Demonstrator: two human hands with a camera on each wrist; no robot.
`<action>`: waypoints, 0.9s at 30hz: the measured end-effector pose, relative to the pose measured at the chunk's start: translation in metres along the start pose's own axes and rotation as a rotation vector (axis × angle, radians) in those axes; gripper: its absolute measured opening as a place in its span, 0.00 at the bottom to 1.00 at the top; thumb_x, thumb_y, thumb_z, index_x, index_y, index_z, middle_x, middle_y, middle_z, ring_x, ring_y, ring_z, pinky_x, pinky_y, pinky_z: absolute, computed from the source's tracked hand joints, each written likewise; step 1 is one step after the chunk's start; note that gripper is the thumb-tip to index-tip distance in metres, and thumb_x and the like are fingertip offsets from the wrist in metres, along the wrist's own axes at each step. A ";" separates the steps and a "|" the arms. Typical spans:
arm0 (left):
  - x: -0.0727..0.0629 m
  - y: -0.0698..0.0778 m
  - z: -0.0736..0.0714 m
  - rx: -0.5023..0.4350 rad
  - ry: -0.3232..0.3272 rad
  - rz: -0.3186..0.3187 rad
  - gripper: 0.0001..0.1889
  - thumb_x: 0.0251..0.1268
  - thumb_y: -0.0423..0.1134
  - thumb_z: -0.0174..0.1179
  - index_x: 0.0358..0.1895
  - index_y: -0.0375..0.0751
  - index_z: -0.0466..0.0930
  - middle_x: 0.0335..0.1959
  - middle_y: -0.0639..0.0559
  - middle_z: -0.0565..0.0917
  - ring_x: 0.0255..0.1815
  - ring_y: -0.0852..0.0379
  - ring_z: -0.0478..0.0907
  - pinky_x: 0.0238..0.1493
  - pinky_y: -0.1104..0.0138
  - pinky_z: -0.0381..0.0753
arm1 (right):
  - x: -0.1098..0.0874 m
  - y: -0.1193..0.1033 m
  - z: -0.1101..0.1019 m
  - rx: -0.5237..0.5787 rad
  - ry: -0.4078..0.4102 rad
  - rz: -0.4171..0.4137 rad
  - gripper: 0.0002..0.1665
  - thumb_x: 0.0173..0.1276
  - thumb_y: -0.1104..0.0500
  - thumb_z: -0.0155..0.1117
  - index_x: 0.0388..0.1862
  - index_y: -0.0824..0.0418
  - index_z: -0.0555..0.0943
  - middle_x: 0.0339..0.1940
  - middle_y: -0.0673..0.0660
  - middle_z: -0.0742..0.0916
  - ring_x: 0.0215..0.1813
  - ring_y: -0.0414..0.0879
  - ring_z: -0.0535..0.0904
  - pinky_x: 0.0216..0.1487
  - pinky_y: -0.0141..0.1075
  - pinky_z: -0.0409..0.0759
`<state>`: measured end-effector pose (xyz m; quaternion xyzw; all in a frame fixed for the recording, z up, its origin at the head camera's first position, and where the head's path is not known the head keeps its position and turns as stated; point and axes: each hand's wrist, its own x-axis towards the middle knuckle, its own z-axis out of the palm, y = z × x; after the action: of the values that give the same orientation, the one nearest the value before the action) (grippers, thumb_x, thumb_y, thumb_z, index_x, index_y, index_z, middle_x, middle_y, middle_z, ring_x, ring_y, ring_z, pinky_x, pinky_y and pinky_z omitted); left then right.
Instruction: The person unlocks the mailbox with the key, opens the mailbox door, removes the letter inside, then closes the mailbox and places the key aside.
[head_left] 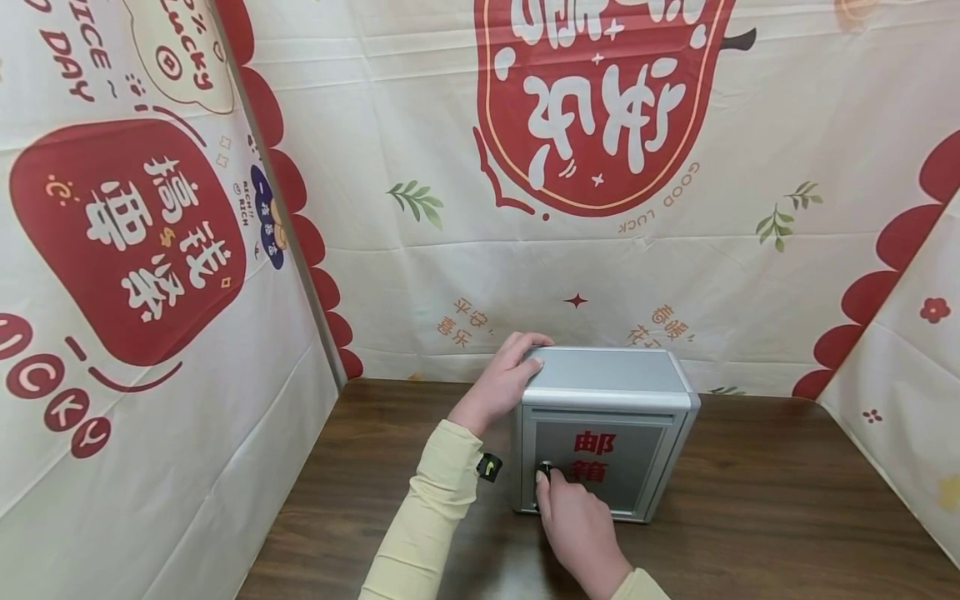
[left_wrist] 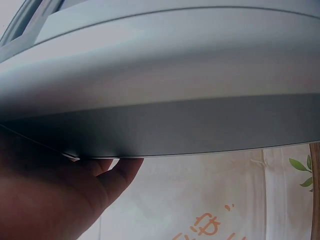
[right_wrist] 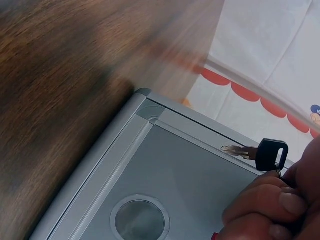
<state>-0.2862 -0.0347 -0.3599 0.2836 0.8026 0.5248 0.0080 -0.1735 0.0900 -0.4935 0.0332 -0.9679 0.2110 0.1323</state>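
Note:
A silver-grey metal mailbox (head_left: 611,371) with red characters on its front door stands upright on a brown wooden table. My left hand (head_left: 501,383) holds its top left edge, fingers bent over towards the back; the left wrist view shows fingertips (left_wrist: 127,170) along the box's far edge. At the left side of the door, my right hand (head_left: 581,521) pinches a black-headed key at the lock; fingers mostly cover it. From the ring beside that hand hangs a second black-headed key (right_wrist: 270,155), its metal blade free. A round window (right_wrist: 140,220) shows low on the door.
The wooden table (head_left: 757,500) reaches out on both sides of the mailbox. Behind it hangs a white printed cloth (head_left: 450,275) with red scalloped borders, and further cloth walls (head_left: 285,417) close in the left and right.

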 end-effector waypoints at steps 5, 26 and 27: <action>0.000 0.000 0.000 0.000 0.004 0.000 0.17 0.73 0.38 0.45 0.60 0.46 0.72 0.56 0.56 0.69 0.57 0.58 0.66 0.57 0.57 0.66 | -0.001 0.000 0.000 -0.001 -0.008 -0.002 0.23 0.77 0.48 0.44 0.22 0.57 0.71 0.11 0.51 0.73 0.16 0.49 0.75 0.14 0.43 0.67; 0.000 0.000 -0.001 0.006 -0.003 -0.003 0.17 0.72 0.38 0.45 0.60 0.45 0.72 0.55 0.55 0.68 0.55 0.56 0.66 0.54 0.58 0.67 | -0.021 0.003 -0.011 0.016 -0.120 0.017 0.22 0.77 0.48 0.43 0.23 0.54 0.69 0.10 0.48 0.68 0.15 0.44 0.69 0.17 0.43 0.66; 0.000 0.000 0.000 0.006 -0.003 -0.003 0.17 0.72 0.38 0.45 0.60 0.45 0.72 0.56 0.55 0.68 0.55 0.56 0.66 0.53 0.58 0.67 | -0.021 0.003 -0.012 0.014 -0.121 0.016 0.22 0.77 0.48 0.43 0.23 0.54 0.69 0.10 0.48 0.68 0.15 0.44 0.70 0.17 0.43 0.66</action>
<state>-0.2865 -0.0348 -0.3594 0.2830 0.8047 0.5218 0.0091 -0.1504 0.0976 -0.4903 0.0391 -0.9729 0.2164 0.0714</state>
